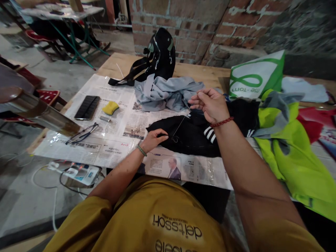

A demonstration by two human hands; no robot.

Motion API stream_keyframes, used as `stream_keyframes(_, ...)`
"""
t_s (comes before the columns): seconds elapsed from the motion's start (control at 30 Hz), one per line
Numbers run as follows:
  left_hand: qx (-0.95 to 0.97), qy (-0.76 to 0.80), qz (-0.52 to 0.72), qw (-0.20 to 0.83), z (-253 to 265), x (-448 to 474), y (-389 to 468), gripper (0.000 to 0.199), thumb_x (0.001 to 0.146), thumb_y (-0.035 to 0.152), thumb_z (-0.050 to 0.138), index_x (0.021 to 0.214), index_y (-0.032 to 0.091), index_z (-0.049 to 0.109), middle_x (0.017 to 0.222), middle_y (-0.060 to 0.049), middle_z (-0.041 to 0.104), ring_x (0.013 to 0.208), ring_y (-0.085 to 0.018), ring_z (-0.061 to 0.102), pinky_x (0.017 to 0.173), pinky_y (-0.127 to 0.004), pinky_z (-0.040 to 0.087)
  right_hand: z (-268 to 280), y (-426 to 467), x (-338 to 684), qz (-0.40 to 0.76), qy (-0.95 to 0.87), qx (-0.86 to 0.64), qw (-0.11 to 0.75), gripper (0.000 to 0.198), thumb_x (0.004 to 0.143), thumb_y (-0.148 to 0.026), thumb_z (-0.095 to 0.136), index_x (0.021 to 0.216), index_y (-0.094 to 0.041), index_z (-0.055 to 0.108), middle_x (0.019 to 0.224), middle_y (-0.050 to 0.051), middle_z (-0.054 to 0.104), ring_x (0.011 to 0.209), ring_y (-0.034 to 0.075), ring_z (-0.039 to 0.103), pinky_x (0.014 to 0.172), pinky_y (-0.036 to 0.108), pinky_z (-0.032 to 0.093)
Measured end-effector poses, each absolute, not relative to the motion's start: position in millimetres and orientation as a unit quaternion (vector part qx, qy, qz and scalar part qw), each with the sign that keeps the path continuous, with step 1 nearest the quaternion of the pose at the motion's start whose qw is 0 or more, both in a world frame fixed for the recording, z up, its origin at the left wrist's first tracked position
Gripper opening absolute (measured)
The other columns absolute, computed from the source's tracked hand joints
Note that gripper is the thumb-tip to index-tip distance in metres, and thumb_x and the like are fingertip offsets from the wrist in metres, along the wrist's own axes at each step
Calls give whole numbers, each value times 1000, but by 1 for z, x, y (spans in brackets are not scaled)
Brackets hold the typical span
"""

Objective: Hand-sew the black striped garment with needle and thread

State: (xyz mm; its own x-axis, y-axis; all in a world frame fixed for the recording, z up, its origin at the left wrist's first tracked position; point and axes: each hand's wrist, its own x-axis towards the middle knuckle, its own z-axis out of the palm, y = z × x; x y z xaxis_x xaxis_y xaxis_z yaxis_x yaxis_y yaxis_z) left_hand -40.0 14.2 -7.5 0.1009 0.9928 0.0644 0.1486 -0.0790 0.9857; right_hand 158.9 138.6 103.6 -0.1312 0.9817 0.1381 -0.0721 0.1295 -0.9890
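Note:
A black garment with white stripes [194,138] lies on the newspaper in front of me. My left hand [155,139] pinches its left edge between thumb and fingers. A pale thread [179,128] curls on the black cloth and runs up towards my right hand [208,105]. That hand is raised over the cloth's far side, with thumb and fingertips drawn together; whatever sits between them is too small to make out. Just beyond the right hand lies a crumpled grey garment [168,92]. A small grey spool [105,119] rests to the left, near a yellow sponge [110,107].
A dark phone [87,107], eyeglasses [82,133] and a tall bottle [42,110] occupy the table's left side. Behind stands a black bag [162,52]. To the right are a green-white bag [258,75] and a yellow-green garment [291,147]. A power strip [76,172] with cables sits below the left edge.

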Motion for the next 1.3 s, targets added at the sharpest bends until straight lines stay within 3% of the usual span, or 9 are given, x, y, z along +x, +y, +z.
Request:
stream_keyframes(0.23,575,486,461,471,-9,-41,14,16,73,30,63,79,16,65,67,3,56,63,-9,47,61,-23,38,117,153,165,468,-573,-418,527,16,82,-31,61,85,-18,54,73,1,65,69,15,67,54,26,54)
stream_keyframes(0.53,570,492,455,475,-10,-42,15,17,72,31,64,80,16,65,68,2,57,64,-10,48,63,-23,39,136,170,167,464,-576,-429,518,3,87,-17,51,84,-18,49,68,-2,65,64,6,65,58,19,46)
stream_keyframes(0.87,561,492,455,487,0,-41,12,17,72,32,63,78,16,64,60,4,52,59,-9,46,57,-22,37,135,179,170,454,-577,-412,539,17,77,-33,65,81,-25,51,69,-4,63,64,14,64,47,26,48)
stream_keyframes(1.07,563,496,435,498,0,-42,12,16,70,30,64,77,15,65,56,5,48,53,-7,38,53,-21,32,135,184,176,467,-562,-399,554,13,78,-33,63,78,-28,51,73,-3,63,67,15,62,56,32,51)
stream_keyframes(1.3,542,484,470,501,-2,-41,13,15,69,28,66,75,15,66,62,4,54,60,-8,44,59,-22,36,121,182,180,484,-567,-391,539,11,83,-30,58,86,-24,49,75,-2,63,59,10,61,49,24,45)
